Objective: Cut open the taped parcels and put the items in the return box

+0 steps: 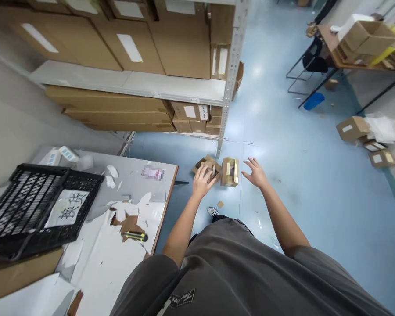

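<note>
Blue floor [270, 127] is under a small brown box [229, 181]. The right hand [256, 174] is right of it, fingers wide. The left hand [202, 183], fingers apart, is over bent cardboard [213, 163]; I can't tell if they touch.

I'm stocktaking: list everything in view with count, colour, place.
Carton: one, brown, central floor
Cardboard: count unclear, brown, beside carton
Rack: one, grey, upper left
Desk: one, brown, upper right
Boxes: many, brown, rack, floor, desk
Worktable: one, white, left
Crate: one, black, worktable
Cutter: one, yellow-black, worktable
Scraps: several, white, worktable
Chair: one, black, by desk
Bin: one, blue, by desk
Shirt: one, grey, bottom
Left hand: one, overlapping cardboard
Right hand: one, beside carton
</note>
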The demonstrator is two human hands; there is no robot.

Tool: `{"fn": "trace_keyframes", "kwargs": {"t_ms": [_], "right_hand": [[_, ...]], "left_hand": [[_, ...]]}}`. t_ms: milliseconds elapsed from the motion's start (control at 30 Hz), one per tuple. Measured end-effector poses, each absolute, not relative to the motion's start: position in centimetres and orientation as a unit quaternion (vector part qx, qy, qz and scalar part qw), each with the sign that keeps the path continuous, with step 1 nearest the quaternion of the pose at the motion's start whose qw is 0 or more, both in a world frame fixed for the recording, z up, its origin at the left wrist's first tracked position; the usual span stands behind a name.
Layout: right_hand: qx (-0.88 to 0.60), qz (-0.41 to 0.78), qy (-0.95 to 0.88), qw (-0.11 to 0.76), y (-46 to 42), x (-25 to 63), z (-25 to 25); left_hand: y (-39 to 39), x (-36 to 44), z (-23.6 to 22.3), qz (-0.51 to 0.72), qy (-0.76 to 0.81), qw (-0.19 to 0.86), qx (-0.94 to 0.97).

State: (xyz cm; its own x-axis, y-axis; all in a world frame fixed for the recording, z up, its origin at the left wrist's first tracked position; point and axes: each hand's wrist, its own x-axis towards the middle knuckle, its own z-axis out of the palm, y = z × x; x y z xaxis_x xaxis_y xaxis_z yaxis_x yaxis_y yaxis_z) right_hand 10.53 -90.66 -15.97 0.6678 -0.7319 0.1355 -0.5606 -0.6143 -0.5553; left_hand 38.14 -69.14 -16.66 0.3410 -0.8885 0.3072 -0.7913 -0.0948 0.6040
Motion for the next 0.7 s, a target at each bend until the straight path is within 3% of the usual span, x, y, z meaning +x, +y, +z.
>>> {"fn": "trace_keyframes", "kwargs": {"t_ms": [400, 533, 700], "right_hand": [[-0.951, -0.151, 0.092, 0.255, -86.7, 29.4, -13.6], [-0.958, -0.114, -0.04, 0.26, -80.3, 36.3, -12.6], [-0.926, -0.089, -0.236, 0.28, -66.2, 43.3, -12.4]], "left_hand": [[-54.5, 44.8, -14.2, 0.03, -0.347, 0.297, 0.889], [-46.9, 43.0, -12.1, 0.04, -0.232, 0.237, 0.942], [-34.0, 36.6, -9.5, 0.072, -0.063, 0.187, 0.978]]}}
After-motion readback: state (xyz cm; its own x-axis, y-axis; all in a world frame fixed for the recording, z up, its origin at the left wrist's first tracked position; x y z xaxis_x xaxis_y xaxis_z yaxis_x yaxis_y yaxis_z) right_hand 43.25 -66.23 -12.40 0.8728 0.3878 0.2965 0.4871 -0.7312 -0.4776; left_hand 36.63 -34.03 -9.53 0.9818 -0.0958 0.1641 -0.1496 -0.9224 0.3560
